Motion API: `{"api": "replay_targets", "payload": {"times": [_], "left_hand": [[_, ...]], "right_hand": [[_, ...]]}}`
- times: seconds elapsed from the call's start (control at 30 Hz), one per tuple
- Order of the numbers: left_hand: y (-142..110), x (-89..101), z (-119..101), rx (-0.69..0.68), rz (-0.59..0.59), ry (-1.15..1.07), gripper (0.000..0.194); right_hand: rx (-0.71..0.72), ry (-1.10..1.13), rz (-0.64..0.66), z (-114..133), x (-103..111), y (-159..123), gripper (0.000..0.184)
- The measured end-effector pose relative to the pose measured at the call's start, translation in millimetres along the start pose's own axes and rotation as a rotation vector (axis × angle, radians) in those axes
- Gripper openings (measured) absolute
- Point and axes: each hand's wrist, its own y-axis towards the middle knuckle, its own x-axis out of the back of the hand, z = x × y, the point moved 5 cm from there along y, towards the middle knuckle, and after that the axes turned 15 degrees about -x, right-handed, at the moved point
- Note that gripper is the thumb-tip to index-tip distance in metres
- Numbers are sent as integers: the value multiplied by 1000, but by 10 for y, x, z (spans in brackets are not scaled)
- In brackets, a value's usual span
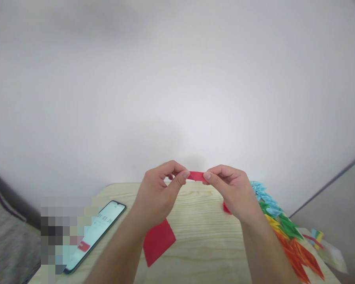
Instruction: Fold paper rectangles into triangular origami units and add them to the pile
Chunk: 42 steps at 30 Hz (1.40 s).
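Note:
A narrow strip of folded red paper (196, 176) is stretched between my two hands, above the far edge of the table. Its left end is pinched between the thumb and fingers of my left hand (161, 193). My right hand (232, 189) pinches the other end the same way. Below my left wrist lies a flat red paper sheet (159, 242), partly hidden by the forearm. A small red piece (226, 208) peeks out beside my right hand, mostly covered by it.
A phone (99, 232) with a lit screen lies on the left of the wooden table (207, 244). Folded paper pieces in blue (264, 197), green (290, 225), yellow (272, 223) and orange (301, 254) line the right edge. A white wall (177, 86) rises behind.

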Motion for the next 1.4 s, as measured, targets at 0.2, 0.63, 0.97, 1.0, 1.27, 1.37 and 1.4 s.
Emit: {"api": "replay_targets", "payload": {"times": [0.2, 0.63, 0.97, 1.0, 1.27, 1.37, 1.4], "left_hand": [[0, -20, 81, 86, 12, -84, 25], [20, 8, 131, 101, -84, -222, 19], [-3, 10, 76, 57, -58, -157, 13], [1, 11, 63, 47, -56, -135, 12], [13, -9, 31, 27, -45, 13, 10], [8, -22, 38, 6, -57, 52, 11], [6, -25, 45, 6, -61, 59, 11]], "right_hand": [[-3, -98, -22, -35, -1, 29, 31], [-25, -134, 61, -36, -33, 22, 37], [-175, 145, 195, -85, -123, 69, 36], [-185, 141, 193, -90, -127, 71, 37], [-161, 43, 151, -114, -153, 77, 41], [-99, -43, 105, -93, -160, 62, 46], [-81, -68, 89, -86, -161, 55, 47]]}}
